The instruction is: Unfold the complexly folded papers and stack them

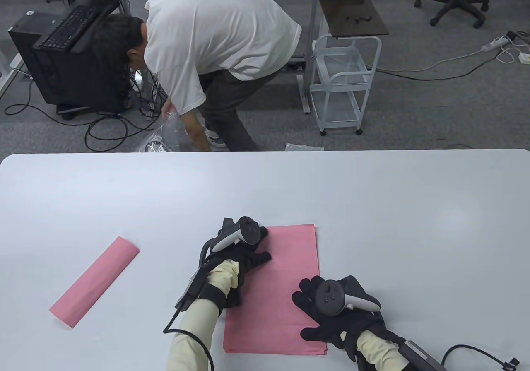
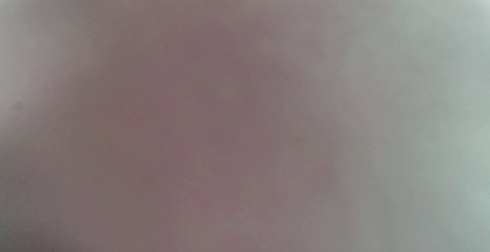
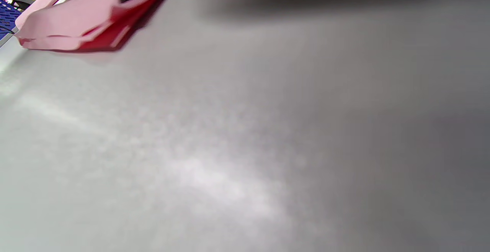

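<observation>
On the table (image 1: 414, 205), both hands' fingers lie spread on unmarked pink paper stack (image 1: 285, 288).

Table view: sharp, bright, even overhead light, soft shadows. Left wrist view: fully blurred, pink-grey smear. Right wrist view: soft focus, dark shadow along the top, glare streak on counter (image 3: 214, 175).

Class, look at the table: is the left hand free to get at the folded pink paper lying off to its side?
Probably yes. The left hand rests on the pink sheets, and only bare table shows between it and the folded pink paper to its left. Whether its fingers grip anything cannot be told.
</observation>
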Motion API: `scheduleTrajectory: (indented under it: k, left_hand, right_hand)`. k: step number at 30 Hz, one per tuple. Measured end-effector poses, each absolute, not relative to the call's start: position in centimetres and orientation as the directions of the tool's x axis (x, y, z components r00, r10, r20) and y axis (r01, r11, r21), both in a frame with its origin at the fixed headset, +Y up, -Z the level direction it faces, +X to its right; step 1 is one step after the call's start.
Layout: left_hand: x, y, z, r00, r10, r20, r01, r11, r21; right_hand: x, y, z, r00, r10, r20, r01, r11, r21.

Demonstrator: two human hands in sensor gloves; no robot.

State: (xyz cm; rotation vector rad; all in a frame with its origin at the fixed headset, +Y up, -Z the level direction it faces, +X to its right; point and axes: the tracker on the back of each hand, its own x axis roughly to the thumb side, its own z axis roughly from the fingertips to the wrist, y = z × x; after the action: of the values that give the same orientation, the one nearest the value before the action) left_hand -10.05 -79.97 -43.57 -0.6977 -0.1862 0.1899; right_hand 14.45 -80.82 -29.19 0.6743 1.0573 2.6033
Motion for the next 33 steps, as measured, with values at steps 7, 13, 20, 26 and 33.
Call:
scheduleTrajectory:
  k: [7, 13, 20, 26, 33]
  left_hand:
    - [-10.3, -78.6, -42.9, 0.969, 0.195, 0.154, -0.075, 0.821, -0.567]
    - [-13.6, -75.1, -42.0, 0.964, 0.245, 0.103, -0.162, 0.850, -0.501]
    - [-22.8, -71.8, -39.7, 0.979, 0.199, -0.050, -0.201, 0.884, -0.421]
    - [-30.7, -72.4, -36.7, 0.961, 0.178, -0.210, -0.252, 0.874, -0.415]
    - [-38.3, -74.7, -33.0, 0.876, 0.140, -0.462, -0.334, 0.866, -0.372]
  right_hand:
    - [14.2, -80.2, -29.2, -0.854, 0.423, 0.304, -0.121, -0.730, 0.673]
    - [14.4, -78.2, -29.1, -0.833, 0.470, 0.292, -0.210, -0.757, 0.619]
    - [15.0, -76.1, -28.7, -0.822, 0.497, 0.279, -0.285, -0.782, 0.554]
    - [15.0, -75.2, -28.2, -0.827, 0.489, 0.278, -0.298, -0.800, 0.520]
    - [15.0, -75.0, -27.9, -0.818, 0.523, 0.241, -0.344, -0.779, 0.524]
